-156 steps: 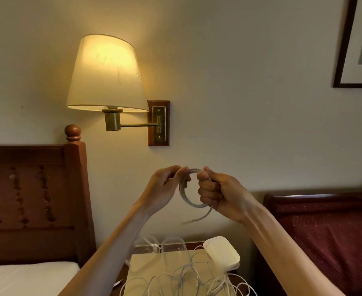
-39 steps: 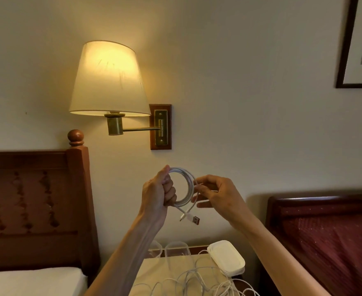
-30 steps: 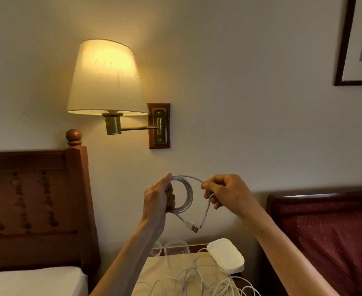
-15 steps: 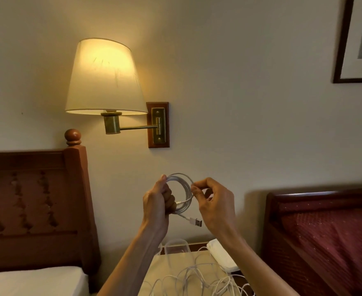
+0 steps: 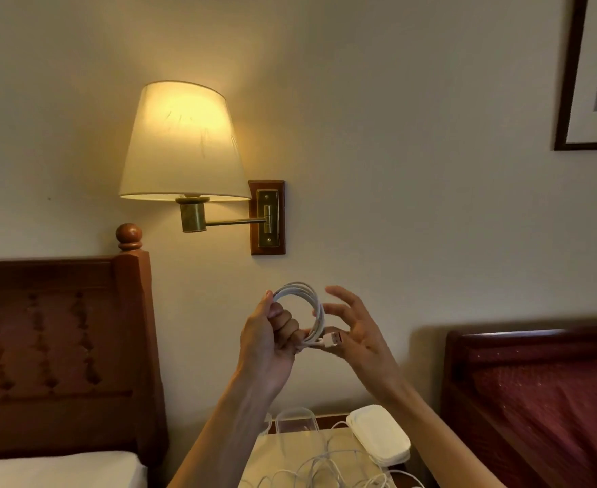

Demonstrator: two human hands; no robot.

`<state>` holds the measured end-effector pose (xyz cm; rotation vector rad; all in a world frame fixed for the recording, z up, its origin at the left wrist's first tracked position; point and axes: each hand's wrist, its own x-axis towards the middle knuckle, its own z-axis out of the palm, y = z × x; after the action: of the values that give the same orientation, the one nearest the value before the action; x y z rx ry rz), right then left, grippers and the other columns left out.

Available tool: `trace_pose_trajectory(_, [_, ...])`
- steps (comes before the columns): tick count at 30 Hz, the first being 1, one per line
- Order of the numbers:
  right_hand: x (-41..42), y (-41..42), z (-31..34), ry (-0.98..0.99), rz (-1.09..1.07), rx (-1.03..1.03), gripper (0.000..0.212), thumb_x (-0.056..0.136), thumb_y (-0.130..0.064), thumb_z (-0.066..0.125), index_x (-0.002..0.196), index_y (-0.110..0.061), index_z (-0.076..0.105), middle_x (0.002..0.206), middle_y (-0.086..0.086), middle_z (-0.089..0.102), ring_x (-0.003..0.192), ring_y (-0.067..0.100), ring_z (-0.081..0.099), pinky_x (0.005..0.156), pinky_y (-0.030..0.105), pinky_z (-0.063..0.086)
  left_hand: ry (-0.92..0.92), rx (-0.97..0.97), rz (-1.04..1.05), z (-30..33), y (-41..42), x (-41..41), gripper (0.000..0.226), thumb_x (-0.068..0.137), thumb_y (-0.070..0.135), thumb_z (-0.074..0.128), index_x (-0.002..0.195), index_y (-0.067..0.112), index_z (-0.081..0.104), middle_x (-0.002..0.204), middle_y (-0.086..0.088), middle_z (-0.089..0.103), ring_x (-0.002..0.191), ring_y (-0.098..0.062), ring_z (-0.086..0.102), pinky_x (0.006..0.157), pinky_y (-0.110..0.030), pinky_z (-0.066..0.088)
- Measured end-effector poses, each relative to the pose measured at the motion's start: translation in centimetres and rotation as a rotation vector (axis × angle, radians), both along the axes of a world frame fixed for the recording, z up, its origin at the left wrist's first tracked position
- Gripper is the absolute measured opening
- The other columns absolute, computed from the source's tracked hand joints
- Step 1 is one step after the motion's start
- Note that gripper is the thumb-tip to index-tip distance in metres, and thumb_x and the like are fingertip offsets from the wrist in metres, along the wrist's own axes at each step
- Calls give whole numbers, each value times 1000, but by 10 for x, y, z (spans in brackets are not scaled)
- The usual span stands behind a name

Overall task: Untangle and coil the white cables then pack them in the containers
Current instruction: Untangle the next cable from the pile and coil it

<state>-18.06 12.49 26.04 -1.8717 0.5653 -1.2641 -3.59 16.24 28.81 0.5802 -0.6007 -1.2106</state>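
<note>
Left hand [image 5: 267, 341] is doing all the holding here: its fingers [image 5: 283, 320] are curling round one side of the coiled white cable [image 5: 311, 304], thumb lying up along the loops near the top, so the coil is standing upright in the air in front of the wall. The USB plug [image 5: 333, 339] is poking out sideways from the bottom of the coil, toward the other hand.

Right hand [image 5: 355, 331] isn't gripping anything. Its fingers [image 5: 339, 294] are spreading open and fanning up, palm facing the coil, with the plug sitting right at the palm. Can't tell if it's actually touching.

Looks to me like the coiling of this one is basically done and the loose tail end is being sorted. Next move probably calls for tucking that plug end in or wrapping it so the loops aren't springing apart, then lowering the whole thing to one of the clear containers [image 5: 295, 422] down on the nightstand [image 5: 272, 459].

Both forearms are reaching up and forward from the bottom of the view, angling in toward each other, hands at about chest height.

There's more loose cable [image 5: 321, 466] tangling on the nightstand next to a white lid-looking thing [image 5: 378, 434], so plenty left to do.
</note>
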Motion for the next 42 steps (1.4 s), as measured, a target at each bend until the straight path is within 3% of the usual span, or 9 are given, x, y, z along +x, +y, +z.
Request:
trace_pose_trajectory(5, [4,5,-3,102,-132,-29,74,82,0,73,138,-30,35,115,-1,54,95,-4,64,73,8,49,40,8,7,-4,0,-4,43,103,29,40,62,18,39,52,4,19,44,-11,19,52,-29,22])
trace_pose_trajectory(11, [10,11,-28,33,-108,128,51,83,9,67,122,-22,54,99,16,61,90,22,72,78,30,59,52,-97,39,-2,4,-6,44,103,29,41,61,19,37,51,4,18,44,-11,17,47,-27,24])
trace_pose_trajectory(16, [8,20,-20,-91,15,231,21,86,-22,67,107,-20,69,88,1,72,85,19,66,80,26,54,78,-80,41,-17,1,-10,44,104,33,41,63,18,38,53,3,20,45,-12,22,52,-28,34])
trace_pose_trajectory(20, [11,16,-21,-287,-31,390,33,86,-36,56,105,-15,74,86,4,67,82,18,56,76,33,48,88,-92,-14,-27,-2,-15,43,104,33,37,67,14,42,56,-4,35,53,-17,46,72,-36,48])
trace_pose_trajectory(25, [2,13,-26,-370,-37,535,28,99,-24,49,103,-8,72,95,7,73,90,19,60,81,37,43,-433,47,79,-58,-2,1,43,98,42,47,76,13,69,74,-3,50,69,-16,45,73,-35,37])
trace_pose_trajectory(30, [-11,18,-50,-364,121,693,36,84,-25,58,109,-1,68,84,9,69,85,20,63,88,37,51,-591,141,9,-101,4,8,34,102,29,45,107,7,70,70,-1,41,61,-12,35,55,-24,34])
trace_pose_trajectory(34, [-22,28,-98,-374,143,809,24,85,-17,58,98,0,69,78,10,66,76,19,64,81,31,56,-752,216,-27,-159,13,10,29,102,25,48,101,11,73,77,0,60,65,-12,46,55,-24,35])
trace_pose_trajectory(38, [-40,41,-162,34,-150,650,27,96,-15,57,78,-2,73,76,13,70,70,13,63,69,26,55,-1003,362,-17,-241,34,13,23,100,27,52,92,23,73,84,0,70,72,-13,58,60,-25,44])
trace_pose_trajectory(42, [-47,60,-229,499,-431,219,17,89,-26,68,86,-10,75,68,4,69,61,0,56,64,34,50,-1393,358,147,-332,55,17,7,92,23,65,90,26,71,93,8,67,91,-15,64,76,-24,47])
